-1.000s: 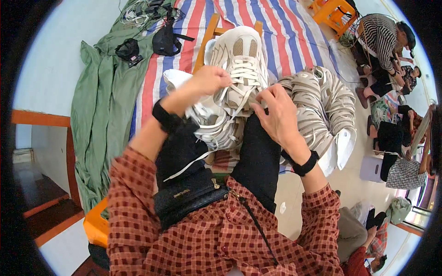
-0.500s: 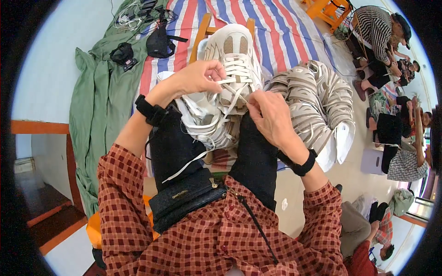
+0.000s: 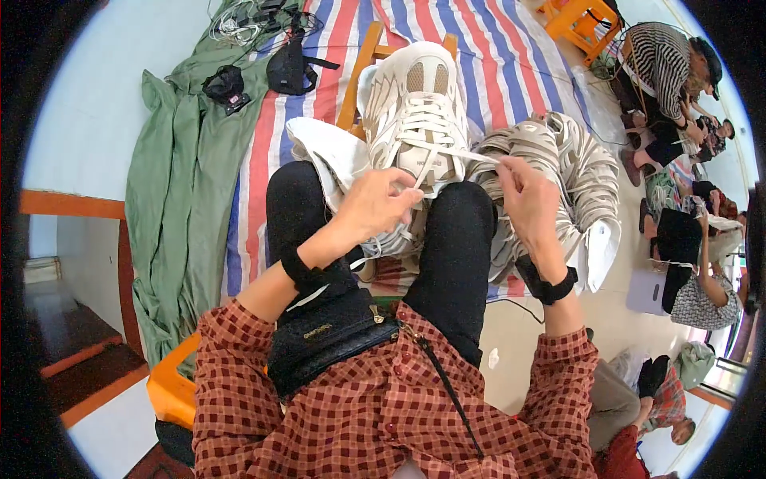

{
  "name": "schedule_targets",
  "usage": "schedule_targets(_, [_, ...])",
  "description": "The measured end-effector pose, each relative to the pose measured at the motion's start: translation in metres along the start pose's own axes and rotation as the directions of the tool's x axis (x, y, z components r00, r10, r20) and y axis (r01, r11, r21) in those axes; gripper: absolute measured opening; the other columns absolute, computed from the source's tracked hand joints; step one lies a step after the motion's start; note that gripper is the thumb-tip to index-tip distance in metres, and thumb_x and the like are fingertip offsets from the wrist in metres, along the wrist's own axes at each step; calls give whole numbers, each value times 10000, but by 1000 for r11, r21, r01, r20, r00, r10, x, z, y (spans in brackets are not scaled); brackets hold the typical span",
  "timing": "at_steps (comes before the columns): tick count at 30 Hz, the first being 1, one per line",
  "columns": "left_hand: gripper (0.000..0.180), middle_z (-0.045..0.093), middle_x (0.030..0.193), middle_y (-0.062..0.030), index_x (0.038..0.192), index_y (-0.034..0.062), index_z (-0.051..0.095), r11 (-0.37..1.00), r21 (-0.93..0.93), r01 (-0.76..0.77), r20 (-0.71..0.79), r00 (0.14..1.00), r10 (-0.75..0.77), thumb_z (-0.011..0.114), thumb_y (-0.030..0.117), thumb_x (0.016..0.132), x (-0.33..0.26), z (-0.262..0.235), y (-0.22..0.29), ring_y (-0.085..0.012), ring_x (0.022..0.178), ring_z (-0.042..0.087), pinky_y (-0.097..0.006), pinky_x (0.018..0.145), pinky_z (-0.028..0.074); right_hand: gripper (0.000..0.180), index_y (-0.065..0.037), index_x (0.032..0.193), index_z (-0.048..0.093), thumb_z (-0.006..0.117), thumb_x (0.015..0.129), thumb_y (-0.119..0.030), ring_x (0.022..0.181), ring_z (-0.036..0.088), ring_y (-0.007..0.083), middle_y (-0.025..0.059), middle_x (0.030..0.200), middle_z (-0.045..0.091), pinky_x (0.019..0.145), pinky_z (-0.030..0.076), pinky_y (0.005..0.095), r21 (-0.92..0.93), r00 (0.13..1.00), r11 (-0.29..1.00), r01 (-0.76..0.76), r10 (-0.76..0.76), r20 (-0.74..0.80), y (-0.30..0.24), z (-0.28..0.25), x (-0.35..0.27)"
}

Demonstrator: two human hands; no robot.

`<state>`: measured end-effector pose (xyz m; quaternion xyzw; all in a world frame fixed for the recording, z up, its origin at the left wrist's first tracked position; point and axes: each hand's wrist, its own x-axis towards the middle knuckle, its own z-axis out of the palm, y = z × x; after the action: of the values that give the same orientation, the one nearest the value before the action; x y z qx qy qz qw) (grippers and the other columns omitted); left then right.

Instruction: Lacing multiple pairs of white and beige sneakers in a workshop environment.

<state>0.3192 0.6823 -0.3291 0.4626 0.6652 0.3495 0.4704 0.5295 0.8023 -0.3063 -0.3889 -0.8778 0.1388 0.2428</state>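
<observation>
A white and beige sneaker [image 3: 384, 102] stands in front of my knees with its toe pointing away and its laces criss-crossed up the tongue. My right hand [image 3: 530, 198] pinches one end of the white shoelace [image 3: 469, 155], which runs taut to the right from the sneaker. My left hand [image 3: 377, 203] is at the near left of the tongue, its thumb and fingers closed on the other lace end. Partly hidden under my left hand and wrist, more white and pale grey shoe material [image 3: 331, 152] lies between my knees.
Right of my knee is a heap of beige-white shoe uppers [image 3: 570, 172]. A wooden stool [image 3: 361, 76] stands behind the sneaker on a striped sheet [image 3: 319, 132]. Green cloth [image 3: 179, 188], black bags [image 3: 289, 68] and cables lie left. Several people sit along the right side.
My right hand has moved right, drawing its lace out taut. My left hand has dropped from beside the laces to the near end of the tongue.
</observation>
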Motion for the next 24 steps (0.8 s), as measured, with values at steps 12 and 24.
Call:
schedule_targets(12, [294, 652, 749, -91, 1069, -16, 571, 850, -438, 293, 262, 946, -191, 473, 227, 936, -13, 20, -15, -92, 461, 538, -198, 426, 418, 71, -16, 869, 634, 581, 824, -33, 624, 621, 188, 90, 740, 646, 566, 483, 292, 613, 824, 784, -99, -281, 492, -55, -27, -19])
schedule_targets(24, [197, 612, 606, -68, 818, 29, 608, 942, 321, 97, -287, 958, -1, 510, 185, 886, -56, -80, -24, -155, 492, 608, -291, 470, 467, 161, 9, 997, 631, 560, 885, -83, 588, 543, 51, 19, 686, 605, 535, 462, 215, 474, 803, 757, -450, 111, 585, 5, -44, -18])
